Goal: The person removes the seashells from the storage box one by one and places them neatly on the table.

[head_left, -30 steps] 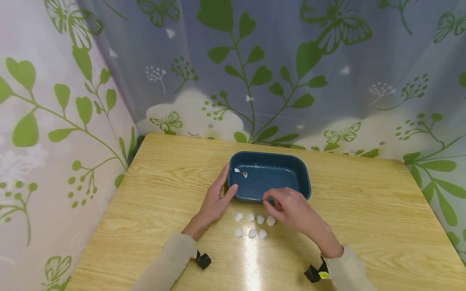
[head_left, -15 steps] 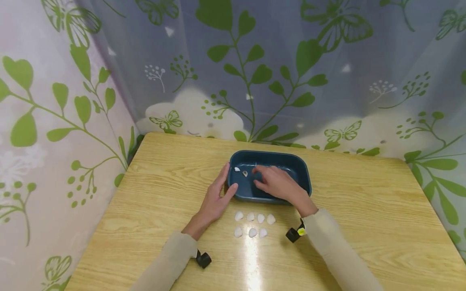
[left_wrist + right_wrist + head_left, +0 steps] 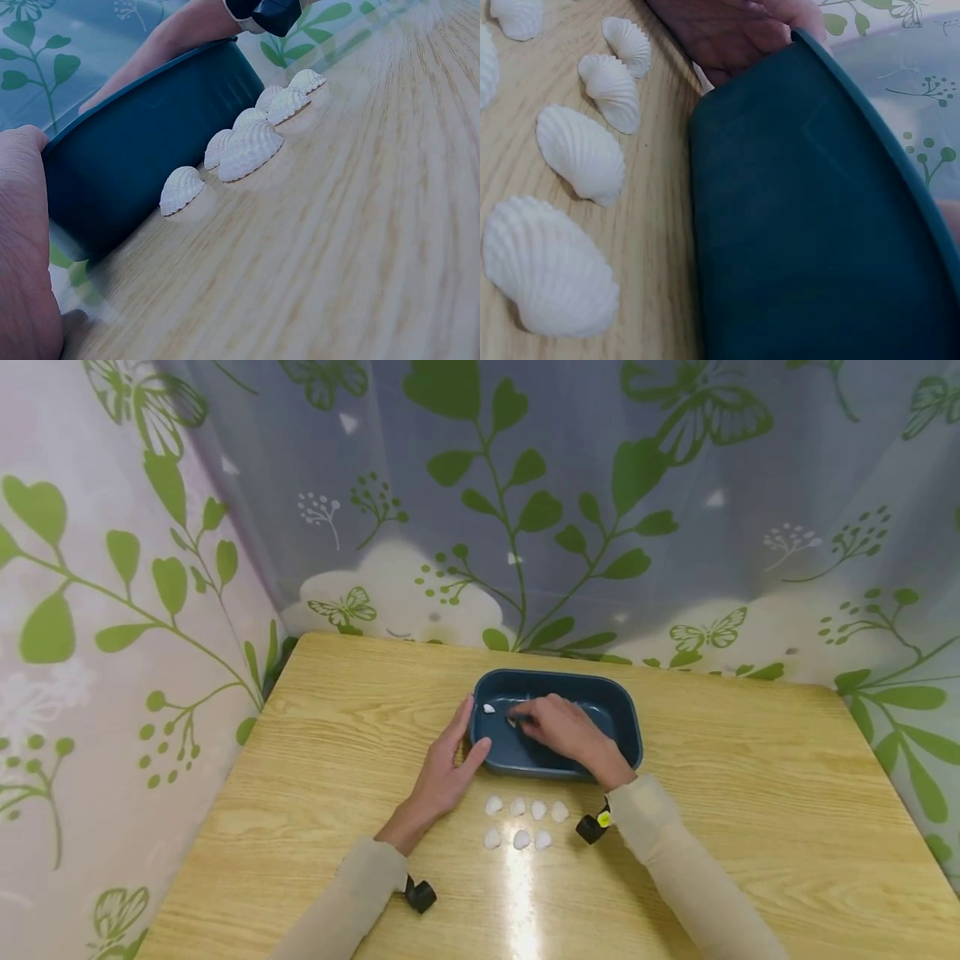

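Observation:
My left hand (image 3: pixel 444 770) holds the left end of a dark blue rectangular dish (image 3: pixel 532 769), fingers along its outer side and thumb at the near corner. My right hand (image 3: pixel 566 727) reaches inside, its index finger and thumb pinching a small seashell (image 3: pixel 512 722) with a brownish inside. The dish wall hides this hand's fingertips in both wrist views. Left of them, a white seashell (image 3: pixel 489 708) lies on the dish floor. In front of the dish, several ribbed white seashells (image 3: pixel 521 839) lie in two rows, their domed backs clear in the left wrist view (image 3: pixel 251 150).
The wood-grain table (image 3: pixel 360 718) carries the dish and shells. A curtain (image 3: pixel 570 510) printed with green leaves and butterflies hangs behind it and along the left. Each wrist bears a small black camera (image 3: pixel 421 896).
My right hand has moved from the near rim into the dish and leftward, to the brownish seashell, which it now pinches. My left hand stays at the dish's left end.

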The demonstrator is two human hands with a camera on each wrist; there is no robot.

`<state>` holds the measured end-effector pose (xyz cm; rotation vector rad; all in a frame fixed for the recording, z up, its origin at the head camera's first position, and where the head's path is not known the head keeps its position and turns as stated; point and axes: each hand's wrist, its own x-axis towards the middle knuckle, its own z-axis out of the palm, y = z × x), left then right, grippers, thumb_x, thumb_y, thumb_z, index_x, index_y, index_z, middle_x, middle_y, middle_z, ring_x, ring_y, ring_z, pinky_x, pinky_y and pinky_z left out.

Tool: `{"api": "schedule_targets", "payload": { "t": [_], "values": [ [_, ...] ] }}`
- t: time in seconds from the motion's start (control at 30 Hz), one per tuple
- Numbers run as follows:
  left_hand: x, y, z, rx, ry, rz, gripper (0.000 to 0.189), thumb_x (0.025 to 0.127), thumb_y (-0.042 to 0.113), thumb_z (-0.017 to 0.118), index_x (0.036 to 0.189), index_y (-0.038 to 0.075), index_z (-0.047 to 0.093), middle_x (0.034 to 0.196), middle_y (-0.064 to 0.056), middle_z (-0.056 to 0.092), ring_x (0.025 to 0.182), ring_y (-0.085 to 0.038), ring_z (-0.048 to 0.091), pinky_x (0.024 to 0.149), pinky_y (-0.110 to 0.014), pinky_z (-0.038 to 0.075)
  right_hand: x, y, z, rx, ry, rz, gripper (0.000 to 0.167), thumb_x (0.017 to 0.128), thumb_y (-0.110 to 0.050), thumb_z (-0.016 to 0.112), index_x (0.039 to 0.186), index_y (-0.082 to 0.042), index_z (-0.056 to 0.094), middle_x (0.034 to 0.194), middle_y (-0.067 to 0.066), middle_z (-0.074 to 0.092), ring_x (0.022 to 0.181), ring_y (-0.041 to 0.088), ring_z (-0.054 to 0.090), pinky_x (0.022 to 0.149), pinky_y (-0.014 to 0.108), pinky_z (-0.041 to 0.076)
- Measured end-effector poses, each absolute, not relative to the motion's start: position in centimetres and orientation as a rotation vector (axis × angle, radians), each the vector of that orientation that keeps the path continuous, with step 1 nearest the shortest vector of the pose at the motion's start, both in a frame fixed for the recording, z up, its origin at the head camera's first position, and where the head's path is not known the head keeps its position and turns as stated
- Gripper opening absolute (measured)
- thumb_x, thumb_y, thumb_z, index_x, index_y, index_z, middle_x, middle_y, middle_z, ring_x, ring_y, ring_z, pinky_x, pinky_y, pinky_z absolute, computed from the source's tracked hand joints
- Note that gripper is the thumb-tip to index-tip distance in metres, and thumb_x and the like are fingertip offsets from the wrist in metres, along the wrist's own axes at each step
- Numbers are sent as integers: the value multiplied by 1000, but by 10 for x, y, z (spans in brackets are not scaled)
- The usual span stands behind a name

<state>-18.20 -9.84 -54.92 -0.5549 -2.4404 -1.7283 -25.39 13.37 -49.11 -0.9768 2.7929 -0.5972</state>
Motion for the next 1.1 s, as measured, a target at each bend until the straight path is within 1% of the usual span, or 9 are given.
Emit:
{"api": "schedule_targets", "payload": {
  "t": [0.1, 0.13, 0.2, 0.3, 0.4, 0.53, 0.67, 0.9, 1.1],
  "values": [
    [-181, -99, -549, -547, -2441, -1735, 69, 110, 34, 54, 168, 22, 19, 174, -6, 21, 159, -14, 18, 129, -43, 20, -254, 134, -489, -924, 2827, -542, 20, 101, -12, 70, 119, -11, 79, 109, 6, 78, 68, 8, 61, 59, 25, 50],
    [-181, -99, -549, -548, -2437, -1738, 69, 110, 33, 54, 168, 22, 19, 174, -6, 21, 159, -14, 18, 129, -43, 20, -254, 135, -488, -905, 2834, -524, 17, 101, -14, 71, 115, -11, 79, 105, 5, 78, 70, 7, 62, 60, 26, 52],
    [-181, -99, -549, -549, -2433, -1741, 69, 110, 32, 55, 168, 22, 20, 174, -6, 22, 159, -14, 18, 129, -44, 20, -253, 136, -487, -868, 2831, -504, 12, 102, -18, 71, 106, -10, 79, 93, 3, 76, 65, 9, 59, 57, 27, 50],
    [-182, -99, -550, -550, -2426, -1744, 69, 110, 31, 56, 168, 22, 20, 174, -6, 22, 159, -14, 18, 129, -44, 20, -251, 138, -484, -825, 2817, -498, 15, 102, -23, 70, 98, -10, 76, 77, -2, 68, 59, 9, 55, 53, 26, 46],
    [-182, -99, -550, -550, -2421, -1746, 69, 110, 31, 56, 168, 22, 20, 173, -6, 22, 159, -15, 18, 129, -44, 20, -249, 142, -482, -832, 2788, -523, 16, 102, -26, 70, 103, -10, 74, 67, -5, 59, 54, 9, 51, 49, 26, 41],
    [-183, -99, -549, -551, -2426, -1744, 69, 110, 32, 55, 168, 22, 20, 173, -6, 22, 159, -14, 18, 129, -43, 19, -248, 147, -482, -897, 2731, -569, 19, 100, -21, 73, 115, -9, 73, 61, -6, 55, 50, 9, 49, 46, 25, 36],
    [-182, -100, -548, -552, -2434, -1738, 69, 110, 33, 55, 168, 21, 20, 174, -6, 22, 159, -14, 18, 129, -42, 20, -247, 149, -485, -954, 2699, -591, 15, 99, -19, 74, 111, -11, 74, 61, -8, 55, 51, 6, 48, 48, 24, 37],
    [-183, -99, -549, -557, -2437, -1742, 68, 110, 34, 54, 168, 22, 20, 174, -5, 22, 159, -13, 18, 129, -42, 20, -244, 152, -484, -996, 2640, -617, 24, 100, -14, 73, 123, -11, 73, 63, -8, 56, 50, 5, 46, 49, 22, 35],
    [-183, -99, -550, -558, -2437, -1741, 69, 110, 35, 54, 168, 22, 19, 174, -5, 21, 159, -15, 18, 129, -44, 20, -243, 154, -483, -971, 2633, -616, 24, 100, -16, 72, 122, -10, 73, 61, -8, 54, 51, 5, 45, 49, 23, 34]
  ]
}}
